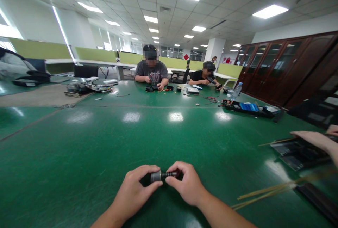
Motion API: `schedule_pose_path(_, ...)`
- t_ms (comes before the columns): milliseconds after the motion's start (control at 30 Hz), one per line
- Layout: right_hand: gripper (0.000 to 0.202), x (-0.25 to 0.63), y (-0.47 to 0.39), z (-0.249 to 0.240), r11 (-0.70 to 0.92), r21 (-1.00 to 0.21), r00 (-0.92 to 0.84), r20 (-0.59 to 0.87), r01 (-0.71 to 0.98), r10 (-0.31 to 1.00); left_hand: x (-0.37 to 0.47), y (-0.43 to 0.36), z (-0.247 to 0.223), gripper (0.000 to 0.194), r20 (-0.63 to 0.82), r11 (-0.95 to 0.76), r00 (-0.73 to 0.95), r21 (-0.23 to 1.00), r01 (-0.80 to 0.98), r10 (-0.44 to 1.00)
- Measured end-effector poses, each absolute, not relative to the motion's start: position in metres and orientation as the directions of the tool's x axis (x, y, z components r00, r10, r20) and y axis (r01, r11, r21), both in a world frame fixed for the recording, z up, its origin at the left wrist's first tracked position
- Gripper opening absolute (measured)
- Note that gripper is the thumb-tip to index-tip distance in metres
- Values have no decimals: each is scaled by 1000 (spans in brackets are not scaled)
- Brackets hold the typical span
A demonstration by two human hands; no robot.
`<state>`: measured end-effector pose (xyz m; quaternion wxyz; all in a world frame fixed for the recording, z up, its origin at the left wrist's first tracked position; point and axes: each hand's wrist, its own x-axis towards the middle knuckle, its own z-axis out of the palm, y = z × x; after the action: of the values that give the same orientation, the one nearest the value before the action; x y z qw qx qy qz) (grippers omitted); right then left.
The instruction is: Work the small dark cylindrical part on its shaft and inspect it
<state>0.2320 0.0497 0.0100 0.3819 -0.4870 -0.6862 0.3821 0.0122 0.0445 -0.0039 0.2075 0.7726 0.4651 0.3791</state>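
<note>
Gripping, left hand [138,185]: thumb and fingers pinch a short grey metal cylinder [155,176] low over the near part of a glossy green bench [105,140].
Gripping, right hand [187,184]: fingertips narrow about a thin, dark, ribbed shaft [171,174] pointing right from the cylinder.
Location: near centre, between the hands; whether the piece touches the bench cannot be told.
Handling: the cylinder looks stiff and dense for its size, perhaps smooth enough to slip; the slim shaft seems the more delicate part.
Best hold: likely the cylinder's round sides, with light pressure on the ribs to spare the shaft.
Right side: another person's hand [313,140] is over flat black panels [301,155], thin yellow strips [264,191] nearer.
Far side: a co-worker in grey [161,67] and another in black [196,75] bend over the bench.
</note>
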Motion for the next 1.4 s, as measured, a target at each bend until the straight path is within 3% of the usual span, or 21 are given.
schedule_pose_path(1400,9,234,52,6,229,-922,-241,155,314,958,10,45,-6,30,370,-433,230,695,574,900)
